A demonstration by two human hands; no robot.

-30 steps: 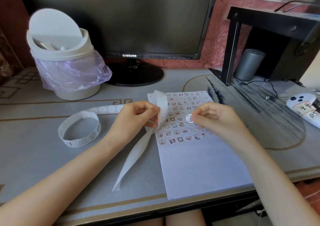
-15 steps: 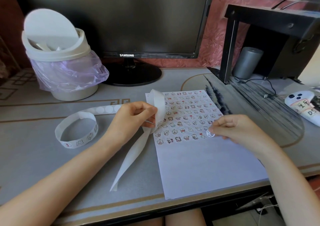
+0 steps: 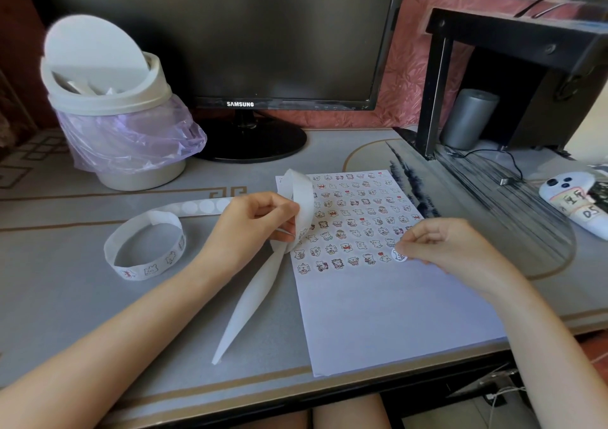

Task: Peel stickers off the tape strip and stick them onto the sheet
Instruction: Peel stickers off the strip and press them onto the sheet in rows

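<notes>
My right hand (image 3: 450, 247) moved right, sticker (image 3: 399, 255) now pinched at row's right end on sheet (image 3: 394, 313). Left hand (image 3: 253, 228) grips tape strip (image 3: 301, 198). Align, then press flat.

Grey desk mat with tan key-pattern border (image 3: 65, 297) over the desk. Black Samsung monitor on a round stand (image 3: 230, 33) against a pink embossed wall (image 3: 404, 76). Black metal-framed shelf (image 3: 513, 37) at right. Bright daylight from the right.
</notes>
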